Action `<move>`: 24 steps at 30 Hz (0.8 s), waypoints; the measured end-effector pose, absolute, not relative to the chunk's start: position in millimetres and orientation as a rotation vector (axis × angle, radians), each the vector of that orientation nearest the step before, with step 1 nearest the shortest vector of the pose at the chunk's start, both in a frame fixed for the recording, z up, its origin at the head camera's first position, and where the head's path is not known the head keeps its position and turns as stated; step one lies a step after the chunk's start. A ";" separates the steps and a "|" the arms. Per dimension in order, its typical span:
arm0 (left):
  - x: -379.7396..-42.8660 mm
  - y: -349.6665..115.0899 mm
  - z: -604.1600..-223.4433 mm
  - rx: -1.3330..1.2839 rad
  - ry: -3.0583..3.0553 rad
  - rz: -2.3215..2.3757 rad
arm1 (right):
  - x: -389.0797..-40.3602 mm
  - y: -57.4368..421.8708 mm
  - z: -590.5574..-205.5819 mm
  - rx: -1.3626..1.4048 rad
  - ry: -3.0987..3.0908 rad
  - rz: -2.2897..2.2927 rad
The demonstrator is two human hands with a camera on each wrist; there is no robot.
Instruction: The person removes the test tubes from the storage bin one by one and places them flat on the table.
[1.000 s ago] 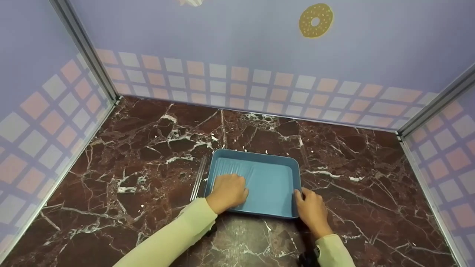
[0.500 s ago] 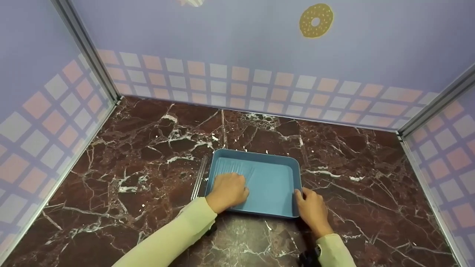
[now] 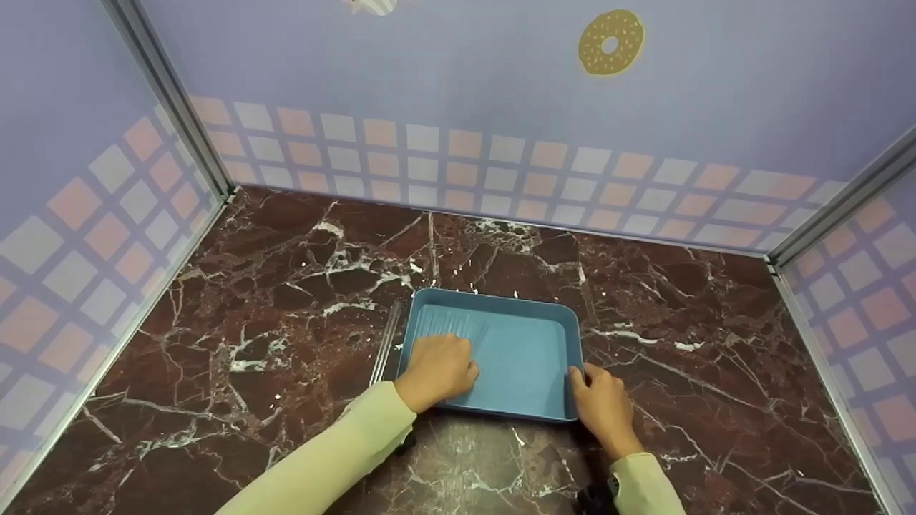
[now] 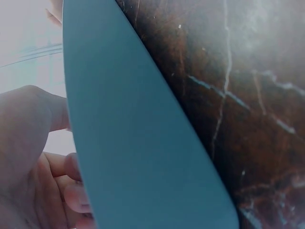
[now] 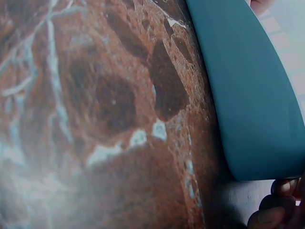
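Observation:
A blue rectangular tray [image 3: 526, 365] with raised walls lies on the marbled tabletop. In its left part is a patch of clear, ribbed strips [image 3: 447, 322], partly hidden under my left hand [image 3: 438, 368]. That hand is curled above the tray's near left corner, and its fingers show behind the tray wall [image 4: 119, 119] in the left wrist view. I cannot tell whether it holds any strips. At the right wall, my right hand [image 3: 601, 408] grips the tray, thumb at the rim and fingers outside. The right wrist view shows its fingertips at the tray's corner [image 5: 259, 157].
Long clear strips [image 3: 386, 343] lie on the tabletop [image 3: 236, 429] just left of the tray. Small white specks are scattered around it. Purple panels with pink and white squares [image 3: 465, 172] wall in the back and both sides.

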State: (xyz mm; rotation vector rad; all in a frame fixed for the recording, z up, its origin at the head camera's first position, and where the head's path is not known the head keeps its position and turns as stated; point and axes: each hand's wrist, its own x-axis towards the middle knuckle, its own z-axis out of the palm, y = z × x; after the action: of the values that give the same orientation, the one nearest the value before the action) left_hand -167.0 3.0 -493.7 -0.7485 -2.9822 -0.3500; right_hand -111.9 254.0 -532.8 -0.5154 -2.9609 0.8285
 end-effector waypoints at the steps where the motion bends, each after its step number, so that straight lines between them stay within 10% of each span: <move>1: -166.8 2.7 -493.6 -0.749 -2.981 -0.353 | -111.8 254.1 -532.9 -0.514 -2.960 0.825; 24: -164.8 -4.6 -488.4 -0.768 -2.950 -0.356 | -111.6 254.7 -534.3 -0.509 -2.947 0.813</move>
State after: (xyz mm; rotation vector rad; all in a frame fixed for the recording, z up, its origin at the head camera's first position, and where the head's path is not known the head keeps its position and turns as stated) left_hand -164.8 -4.6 -488.4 -0.7676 -2.9499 -0.3561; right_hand -111.6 254.7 -534.3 -0.5094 -2.9471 0.8131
